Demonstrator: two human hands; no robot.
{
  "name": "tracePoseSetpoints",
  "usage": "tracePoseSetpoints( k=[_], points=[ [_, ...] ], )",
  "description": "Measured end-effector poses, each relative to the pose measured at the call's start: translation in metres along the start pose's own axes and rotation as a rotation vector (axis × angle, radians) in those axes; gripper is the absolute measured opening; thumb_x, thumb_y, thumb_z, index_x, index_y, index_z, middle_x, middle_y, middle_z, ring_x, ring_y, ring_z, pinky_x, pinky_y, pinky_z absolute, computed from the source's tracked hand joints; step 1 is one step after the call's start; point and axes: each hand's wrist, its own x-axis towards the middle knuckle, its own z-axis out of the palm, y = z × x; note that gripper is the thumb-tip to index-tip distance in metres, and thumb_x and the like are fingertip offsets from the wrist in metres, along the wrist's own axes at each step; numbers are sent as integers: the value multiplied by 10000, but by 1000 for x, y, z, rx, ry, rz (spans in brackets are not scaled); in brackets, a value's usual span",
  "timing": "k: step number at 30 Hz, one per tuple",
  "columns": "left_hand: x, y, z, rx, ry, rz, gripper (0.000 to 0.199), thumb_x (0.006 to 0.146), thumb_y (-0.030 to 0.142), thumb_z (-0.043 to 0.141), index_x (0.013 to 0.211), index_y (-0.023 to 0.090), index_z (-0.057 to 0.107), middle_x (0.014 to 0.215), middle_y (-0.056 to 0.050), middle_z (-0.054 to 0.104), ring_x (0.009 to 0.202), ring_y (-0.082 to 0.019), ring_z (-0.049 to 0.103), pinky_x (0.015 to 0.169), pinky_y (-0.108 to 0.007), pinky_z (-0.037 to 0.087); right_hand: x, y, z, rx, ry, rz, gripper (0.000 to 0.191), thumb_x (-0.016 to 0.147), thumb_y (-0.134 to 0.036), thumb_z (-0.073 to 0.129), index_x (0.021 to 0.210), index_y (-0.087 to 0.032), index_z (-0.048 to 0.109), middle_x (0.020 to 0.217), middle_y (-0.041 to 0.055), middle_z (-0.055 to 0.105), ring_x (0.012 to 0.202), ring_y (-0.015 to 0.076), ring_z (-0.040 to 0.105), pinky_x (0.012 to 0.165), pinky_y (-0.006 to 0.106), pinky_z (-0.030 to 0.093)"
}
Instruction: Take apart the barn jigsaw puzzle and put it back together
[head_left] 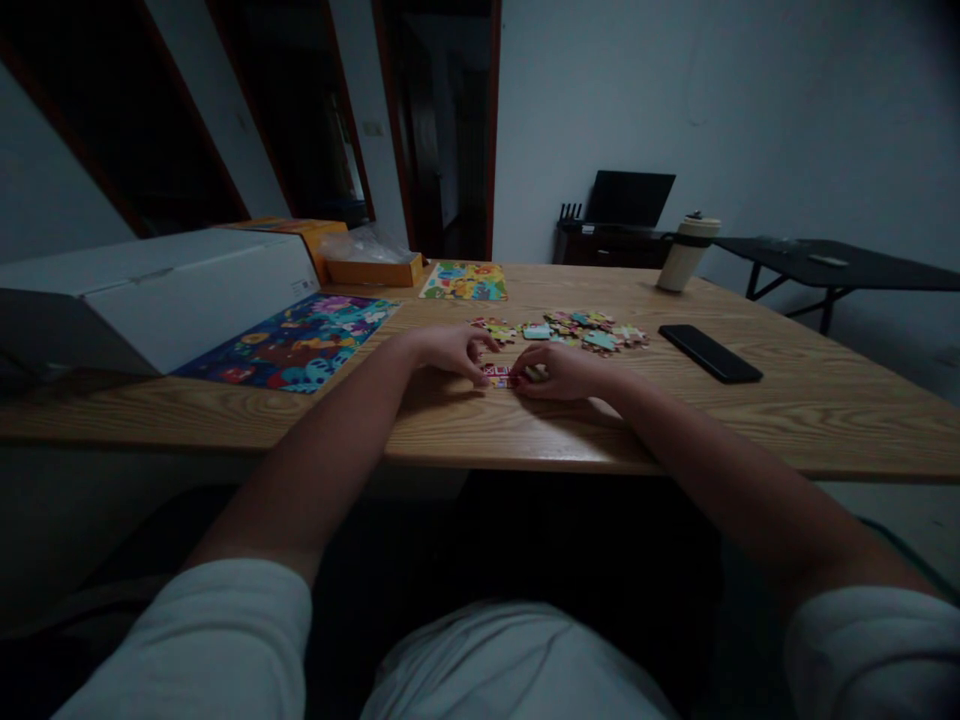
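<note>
A few joined puzzle pieces (498, 372) with red and white patterns lie flat on the wooden table between my hands. My left hand (459, 354) rests at their left side, thumb and fingers apart and curved, with nothing between them. At the right edge of the pieces is my right hand (546, 372), its fingers pinched together; whatever they hold is too small to make out. Just beyond my hands lies a spread pile of loose puzzle pieces (585, 325), some face down in pale green.
On the left are a dark blue picture sheet (300, 340) and a large white box (195, 290). Farther back stand an orange tray (375, 272) with clear plastic and a yellow picture sheet (465, 281). A black phone (709, 352) and a cream tumbler (686, 255) are to the right.
</note>
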Motion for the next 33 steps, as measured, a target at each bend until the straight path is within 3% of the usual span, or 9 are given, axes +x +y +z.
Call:
tracePoseSetpoints(
  k=[4, 8, 13, 21, 26, 29, 33],
  points=[
    [-9, -22, -13, 101, 78, -162, 841, 708, 626, 697, 1426, 240, 490, 1192, -80, 665, 969, -223, 622, 791, -269, 429, -4, 6, -5, -18, 3, 121, 324, 752, -313, 698, 1066, -232, 698, 1024, 50, 714, 818, 184, 638, 720, 280, 463],
    [-11, -43, -18, 176, 24, -280, 737, 681, 615, 713, 1318, 263, 601, 1272, -67, 648, 1050, -238, 609, 829, -262, 432, -9, 23, -12, -74, 50, 244, 367, 743, -354, 712, 1082, -219, 673, 1048, 68, 704, 812, 191, 637, 695, 280, 455],
    [-8, -41, -15, 184, 31, -294, 671, 676, 561, 728, 1269, 257, 648, 1225, -66, 676, 1042, -256, 614, 841, -287, 433, -11, 43, -18, -101, 55, 365, 312, 802, -417, 661, 1031, -208, 697, 939, 74, 725, 772, 200, 648, 680, 292, 458],
    [-8, -43, -15, 163, 49, -248, 650, 675, 598, 728, 1209, 230, 671, 1207, -52, 680, 1000, -212, 624, 787, -241, 436, -12, 41, -23, -39, -64, 279, 491, 764, -640, 670, 1022, -231, 759, 927, 71, 740, 795, 218, 661, 740, 308, 471],
    [-6, -30, -11, 152, 46, -255, 557, 687, 572, 725, 1127, 232, 712, 1062, -35, 729, 893, -199, 632, 701, -249, 418, -12, 44, -21, -65, -14, 249, 423, 819, -550, 659, 1063, -218, 756, 1037, 94, 733, 887, 240, 664, 805, 328, 482],
    [-6, -21, -9, 177, 79, -221, 465, 707, 539, 708, 1052, 228, 743, 950, -25, 740, 819, -192, 623, 670, -260, 399, -7, 28, -13, -72, 76, 96, 404, 862, -468, 631, 1134, -186, 730, 1134, 121, 705, 975, 241, 650, 865, 337, 480],
    [-8, -9, -4, 104, 125, -135, 326, 787, 435, 654, 990, 207, 768, 839, -17, 729, 714, -158, 587, 647, -261, 380, 0, -3, 0, 4, 11, -122, 268, 892, -353, 610, 1050, -194, 756, 1047, 94, 733, 900, 194, 659, 814, 301, 493]
  ],
)
